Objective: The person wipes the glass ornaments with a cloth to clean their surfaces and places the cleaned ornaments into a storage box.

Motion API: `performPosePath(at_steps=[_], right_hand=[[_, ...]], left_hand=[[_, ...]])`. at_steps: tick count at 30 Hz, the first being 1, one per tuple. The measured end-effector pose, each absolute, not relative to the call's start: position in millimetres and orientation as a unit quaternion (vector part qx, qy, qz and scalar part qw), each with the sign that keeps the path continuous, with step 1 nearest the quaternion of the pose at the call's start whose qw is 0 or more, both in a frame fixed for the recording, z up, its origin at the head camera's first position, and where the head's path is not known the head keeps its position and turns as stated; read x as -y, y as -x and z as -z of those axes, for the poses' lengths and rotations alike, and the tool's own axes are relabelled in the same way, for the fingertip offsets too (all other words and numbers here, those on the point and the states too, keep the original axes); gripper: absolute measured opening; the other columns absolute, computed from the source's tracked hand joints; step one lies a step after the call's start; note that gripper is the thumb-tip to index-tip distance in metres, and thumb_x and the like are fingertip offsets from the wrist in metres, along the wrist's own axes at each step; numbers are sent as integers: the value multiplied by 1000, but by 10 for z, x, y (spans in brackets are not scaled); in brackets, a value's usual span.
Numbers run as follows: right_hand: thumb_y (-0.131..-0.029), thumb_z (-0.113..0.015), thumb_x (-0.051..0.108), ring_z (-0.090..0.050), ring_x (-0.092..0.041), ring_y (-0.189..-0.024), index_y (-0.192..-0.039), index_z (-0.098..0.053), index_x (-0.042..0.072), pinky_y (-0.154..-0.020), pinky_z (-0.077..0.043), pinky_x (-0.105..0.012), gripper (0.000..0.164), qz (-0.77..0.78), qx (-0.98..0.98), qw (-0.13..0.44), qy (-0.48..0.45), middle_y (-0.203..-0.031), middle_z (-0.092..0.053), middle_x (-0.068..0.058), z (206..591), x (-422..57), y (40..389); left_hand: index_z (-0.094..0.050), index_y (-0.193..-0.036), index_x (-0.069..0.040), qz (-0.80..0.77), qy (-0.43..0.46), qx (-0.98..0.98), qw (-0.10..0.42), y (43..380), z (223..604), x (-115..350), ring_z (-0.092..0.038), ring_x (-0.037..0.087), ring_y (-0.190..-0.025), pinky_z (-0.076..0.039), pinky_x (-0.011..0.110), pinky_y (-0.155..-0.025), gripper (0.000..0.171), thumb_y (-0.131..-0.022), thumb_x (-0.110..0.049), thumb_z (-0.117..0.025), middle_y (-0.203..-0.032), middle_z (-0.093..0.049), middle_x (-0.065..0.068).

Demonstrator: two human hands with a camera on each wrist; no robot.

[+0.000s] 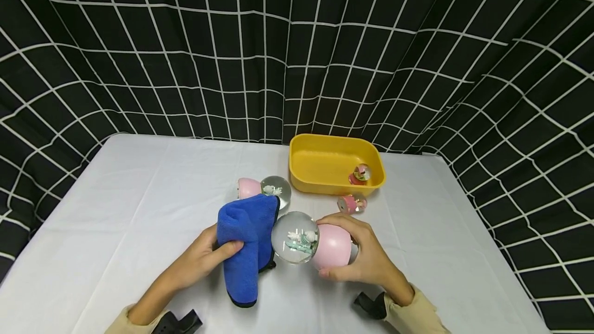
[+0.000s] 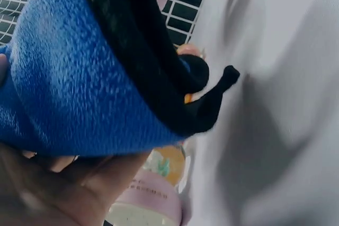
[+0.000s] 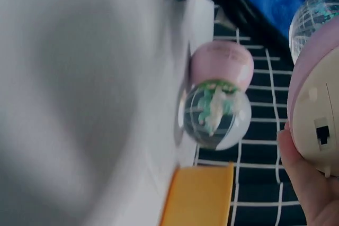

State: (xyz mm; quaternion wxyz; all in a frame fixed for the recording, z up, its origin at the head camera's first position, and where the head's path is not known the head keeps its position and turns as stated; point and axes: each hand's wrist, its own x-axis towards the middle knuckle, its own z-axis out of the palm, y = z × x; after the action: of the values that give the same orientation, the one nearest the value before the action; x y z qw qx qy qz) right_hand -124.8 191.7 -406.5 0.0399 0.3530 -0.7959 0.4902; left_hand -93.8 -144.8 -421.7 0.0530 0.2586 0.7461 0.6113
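Observation:
My left hand (image 1: 204, 256) grips a blue cloth (image 1: 248, 246) with black edging, thumb over its front and the other fingers behind it. In my right hand (image 1: 366, 251) is a large snow globe (image 1: 295, 237), held by its pink base and tipped sideways, so the clear ball points left toward the cloth. White and green figures show inside the ball. The right wrist view shows the pale underside (image 3: 318, 115) of that base, with a small black switch. Behind the cloth, a second snow globe (image 1: 276, 189) with a pink base lies on its side, partly covered in the head view.
A yellow tub (image 1: 320, 166) stands at the back of the white-covered table (image 1: 139, 210), with a small red-based snow globe (image 1: 360, 174) in it. Another small snow globe (image 1: 351, 203) lies just in front of the tub. Black curtains (image 1: 195, 55) with white grid lines surround the table's back and sides.

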Motion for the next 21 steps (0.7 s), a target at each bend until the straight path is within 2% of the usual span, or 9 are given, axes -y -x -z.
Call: performPosePath(at_steps=[4, 8, 15, 21], right_hand=[[-58, -94, 18, -63, -14, -102, -123, -63, 14, -79, -57, -31, 72, -505, 769, 32, -389, -113, -69, -4, 4073, -1832, 1228], [-60, -94, 20, -63, -14, -103, -124, -63, 14, -80, -58, -31, 72, -507, 764, 24, -399, -114, -68, -4, 4090, -1761, 1217], [-63, -94, 27, -64, -14, -105, -125, -63, 18, -84, -58, -32, 70, -496, 780, 4, -381, -116, -68, -1, 4152, -1682, 1229], [-64, -94, 27, -62, -14, -110, -127, -62, 20, -88, -57, -32, 71, -495, 787, -19, -367, -121, -66, 0, 4185, -1661, 1240]], left_hand=[[-56, -125, 0, -608, -291, -736, 61, 919, 4209, 1402, -58, 4, -109, -51, 26, -91, 28, -98, -2, -51, -119, -64, 12], [-60, -118, -4, -603, -313, -731, 62, 910, 4220, 1344, -59, 4, -105, -51, 26, -90, 22, -96, -2, -58, -113, -65, 5], [-53, -134, -3, -612, -294, -730, 77, 920, 4280, 1284, -65, 7, -104, -56, 29, -88, 51, -88, -5, -72, -116, -68, 12], [-46, -143, -8, -616, -281, -734, 47, 935, 4302, 1252, -67, 10, -106, -58, 31, -85, 67, -84, -7, -76, -121, -67, 14]])
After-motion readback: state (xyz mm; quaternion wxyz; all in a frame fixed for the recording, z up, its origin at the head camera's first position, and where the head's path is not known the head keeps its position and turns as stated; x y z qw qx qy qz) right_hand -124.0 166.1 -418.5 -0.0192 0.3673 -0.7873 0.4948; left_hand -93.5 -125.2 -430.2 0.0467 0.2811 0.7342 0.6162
